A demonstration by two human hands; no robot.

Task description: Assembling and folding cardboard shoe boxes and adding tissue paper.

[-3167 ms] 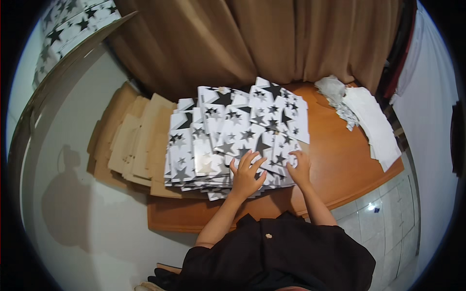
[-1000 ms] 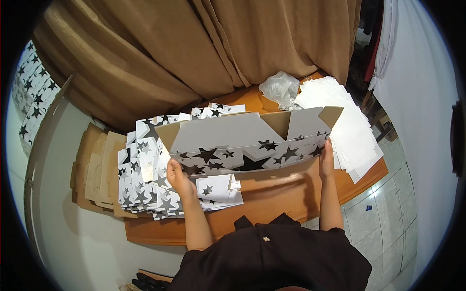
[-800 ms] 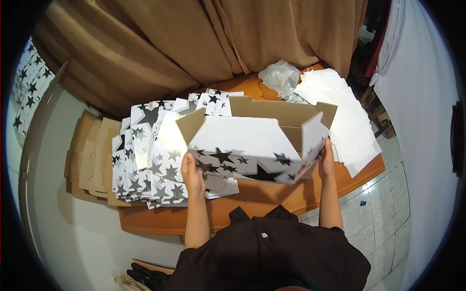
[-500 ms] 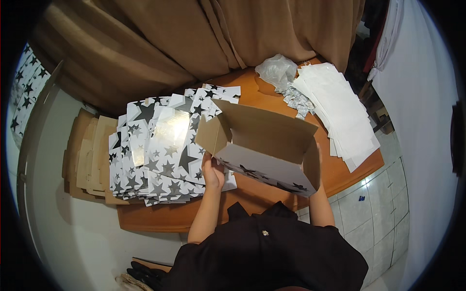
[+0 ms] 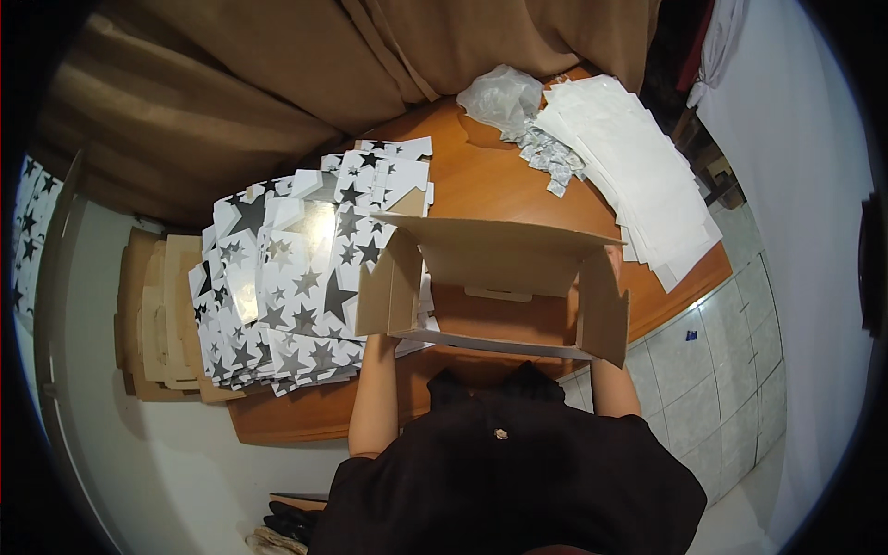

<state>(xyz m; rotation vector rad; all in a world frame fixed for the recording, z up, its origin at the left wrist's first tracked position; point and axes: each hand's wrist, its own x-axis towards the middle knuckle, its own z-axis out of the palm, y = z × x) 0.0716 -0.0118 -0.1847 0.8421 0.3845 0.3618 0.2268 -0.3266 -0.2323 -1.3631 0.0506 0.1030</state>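
I hold a cardboard box (image 5: 499, 252) up in front of me, over the near edge of the table. Its inside is plain brown, its flaps stand open, and the brown tabletop shows through the gap at its bottom. My left forearm (image 5: 374, 398) reaches up to the box's left end, where the panel hides the hand. At the right end, a little of my right hand (image 5: 614, 259) shows behind the side panel; most of its fingers are hidden. Left of the box lies a pile of flat white cardboard sheets with black and grey stars (image 5: 305, 277).
Plain brown cardboard sheets (image 5: 168, 314) are stacked beyond the table's left end. On the wooden table (image 5: 472, 176), a clear plastic bag (image 5: 500, 100), small silvery packets (image 5: 552, 159) and a stack of white paper (image 5: 634, 166) lie toward the back right. A brown curtain (image 5: 231, 83) hangs behind.
The box has turned and tipped so that its opening faces me more squarely, and its starred side has gone from sight. My left hand has passed behind the box's end panel.
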